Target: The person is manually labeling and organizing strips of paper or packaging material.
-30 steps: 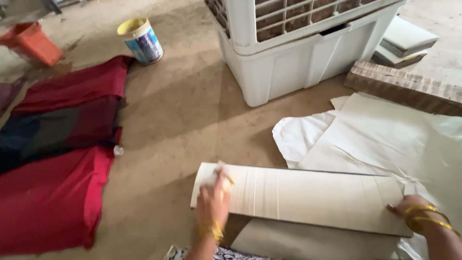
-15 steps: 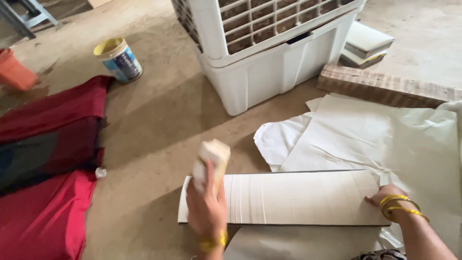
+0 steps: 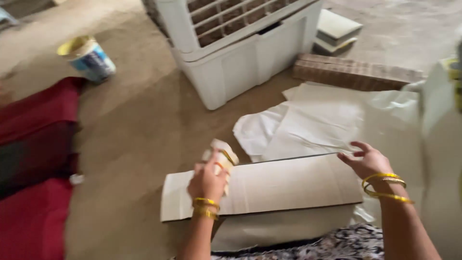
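Pale grey cardboard sheet point(image 3: 269, 190), long and flat, lying across the bare earthen floor point(image 3: 139, 139) just in front of the knees, its near edge over a second board beneath. Left hand point(image 3: 208, 182) now lifted off the sheet, where a second ago it pressed flat on the left end; fingers curled shut around a small cream-coloured block point(image 3: 221, 156) with a yellow band, object too blurred to name further. Right hand point(image 3: 369, 161) shifted from the far right corner to the upper right edge, fingers spread and slightly bent, tips just touching the board; gold bangles on both wrists. Pressure on the left end thus released, sheet held at one side only. Surface plain, faintly ribbed, edges straight, left corner slightly raised. Crumpled white paper point(image 3: 308, 127) behind the sheet, touching it. White slatted plastic cooler point(image 3: 240, 48) beyond; paint tin point(image 3: 89, 58) on its side at far left; red cloth point(image 3: 36, 159) along the left margin.
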